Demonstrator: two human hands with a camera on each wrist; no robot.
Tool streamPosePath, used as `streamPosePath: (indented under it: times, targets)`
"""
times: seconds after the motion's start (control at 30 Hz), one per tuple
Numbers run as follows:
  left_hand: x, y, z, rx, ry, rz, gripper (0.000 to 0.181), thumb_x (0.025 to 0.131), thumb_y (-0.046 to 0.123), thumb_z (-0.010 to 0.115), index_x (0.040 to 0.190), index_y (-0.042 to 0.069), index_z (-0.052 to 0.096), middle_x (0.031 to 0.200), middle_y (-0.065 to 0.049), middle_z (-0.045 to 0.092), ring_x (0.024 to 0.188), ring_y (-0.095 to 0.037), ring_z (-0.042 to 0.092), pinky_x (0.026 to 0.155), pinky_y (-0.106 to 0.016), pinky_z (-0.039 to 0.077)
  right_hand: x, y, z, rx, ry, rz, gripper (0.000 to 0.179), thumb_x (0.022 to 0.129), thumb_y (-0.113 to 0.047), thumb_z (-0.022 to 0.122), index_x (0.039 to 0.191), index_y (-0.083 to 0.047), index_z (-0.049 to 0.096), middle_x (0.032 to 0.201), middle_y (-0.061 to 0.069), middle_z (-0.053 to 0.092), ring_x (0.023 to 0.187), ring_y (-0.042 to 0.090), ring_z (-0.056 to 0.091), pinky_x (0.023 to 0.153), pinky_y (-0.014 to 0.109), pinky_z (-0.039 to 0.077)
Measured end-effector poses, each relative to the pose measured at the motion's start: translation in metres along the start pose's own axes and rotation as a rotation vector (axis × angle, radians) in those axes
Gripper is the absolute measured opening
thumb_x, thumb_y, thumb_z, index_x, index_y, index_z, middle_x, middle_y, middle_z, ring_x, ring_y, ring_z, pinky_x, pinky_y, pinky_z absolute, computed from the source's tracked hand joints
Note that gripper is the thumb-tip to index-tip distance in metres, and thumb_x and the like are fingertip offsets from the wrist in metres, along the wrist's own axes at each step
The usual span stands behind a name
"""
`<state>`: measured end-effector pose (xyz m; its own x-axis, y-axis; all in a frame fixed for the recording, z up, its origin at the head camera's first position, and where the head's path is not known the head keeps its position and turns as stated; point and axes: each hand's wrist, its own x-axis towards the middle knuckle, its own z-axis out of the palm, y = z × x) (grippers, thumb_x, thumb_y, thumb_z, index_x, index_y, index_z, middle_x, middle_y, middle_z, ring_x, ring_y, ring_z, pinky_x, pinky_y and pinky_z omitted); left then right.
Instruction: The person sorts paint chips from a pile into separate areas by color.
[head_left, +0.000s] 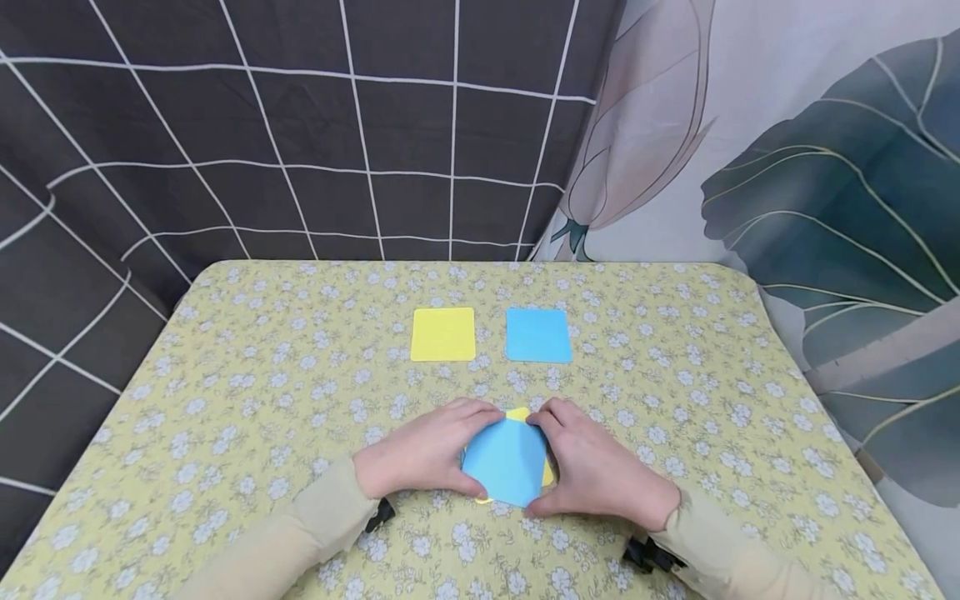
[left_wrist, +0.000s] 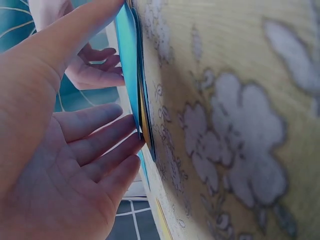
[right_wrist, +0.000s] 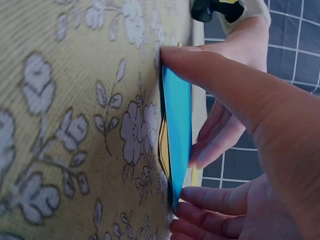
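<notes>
Between both hands, low in the head view, lies a small loose pile of square cards. A blue card [head_left: 506,460] is on top, and yellow card corners [head_left: 517,413] stick out from under it. My left hand [head_left: 435,450] holds the pile's left side, thumb at the near corner and fingers at the far edge. Across from it, my right hand [head_left: 596,468] grips the right side in the same way. In the right wrist view the blue card [right_wrist: 177,135] bows slightly above a yellow card [right_wrist: 164,150]. How many cards are in the pile is hard to tell.
Farther back, a yellow card [head_left: 442,335] and a blue card [head_left: 538,336] lie flat side by side, a gap between them. A flowered yellow cloth [head_left: 262,400] covers the table. Dark checked fabric [head_left: 300,125] hangs behind, with a leaf-patterned curtain [head_left: 825,208] at right.
</notes>
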<state>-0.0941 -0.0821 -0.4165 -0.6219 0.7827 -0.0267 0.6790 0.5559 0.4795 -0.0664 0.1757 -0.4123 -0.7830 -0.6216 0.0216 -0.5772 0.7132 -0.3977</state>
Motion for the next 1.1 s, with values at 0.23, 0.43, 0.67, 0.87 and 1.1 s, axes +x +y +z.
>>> streamPosePath:
  times: [0.23, 0.43, 0.67, 0.87, 1.1]
  targets:
    - [0.003, 0.000, -0.003, 0.005, 0.033, 0.003, 0.111, 0.069, 0.051, 0.092, 0.154, 0.002, 0.040, 0.151, -0.008, 0.046, 0.135, -0.022, 0.046, 0.111, -0.033, 0.042, 0.004, 0.004, -0.006, 0.005, 0.021, -0.004, 0.097, 0.058, -0.051, 0.095, 0.131, 0.000, 0.056, 0.117, 0.004, 0.050, 0.097, 0.013, 0.051, 0.082, 0.032, 0.056]
    - [0.013, -0.005, -0.016, 0.026, 0.092, -0.005, 0.110, 0.071, 0.046, 0.092, 0.155, 0.001, 0.038, 0.154, -0.009, 0.043, 0.140, -0.022, 0.041, 0.116, -0.033, 0.034, 0.013, 0.016, -0.024, 0.018, 0.056, 0.009, 0.106, 0.054, -0.047, 0.096, 0.137, 0.002, 0.053, 0.128, 0.006, 0.048, 0.107, 0.016, 0.052, 0.093, 0.035, 0.055]
    - [0.038, -0.016, -0.034, 0.004, 0.170, -0.009, 0.107, 0.074, 0.045, 0.091, 0.155, 0.001, 0.037, 0.157, -0.011, 0.041, 0.143, -0.024, 0.037, 0.118, -0.033, 0.030, 0.030, 0.032, -0.045, 0.000, 0.113, 0.052, 0.116, 0.056, -0.053, 0.097, 0.144, 0.005, 0.049, 0.136, 0.013, 0.046, 0.118, 0.026, 0.051, 0.098, 0.042, 0.053]
    - [0.066, -0.026, -0.053, 0.011, 0.206, -0.042, 0.108, 0.074, 0.045, 0.091, 0.156, 0.002, 0.036, 0.157, -0.011, 0.040, 0.143, -0.024, 0.038, 0.118, -0.033, 0.030, 0.054, 0.053, -0.065, 0.010, 0.153, 0.070, 0.111, 0.059, -0.047, 0.098, 0.144, 0.006, 0.049, 0.135, 0.016, 0.046, 0.119, 0.031, 0.050, 0.100, 0.049, 0.051]
    - [0.100, -0.039, -0.073, 0.023, 0.219, -0.069, 0.107, 0.074, 0.041, 0.092, 0.156, 0.000, 0.036, 0.157, -0.013, 0.041, 0.143, -0.026, 0.038, 0.119, -0.034, 0.030, 0.082, 0.081, -0.085, 0.017, 0.184, 0.064, 0.109, 0.056, -0.040, 0.101, 0.142, 0.005, 0.051, 0.133, 0.020, 0.047, 0.120, 0.035, 0.045, 0.099, 0.054, 0.048]
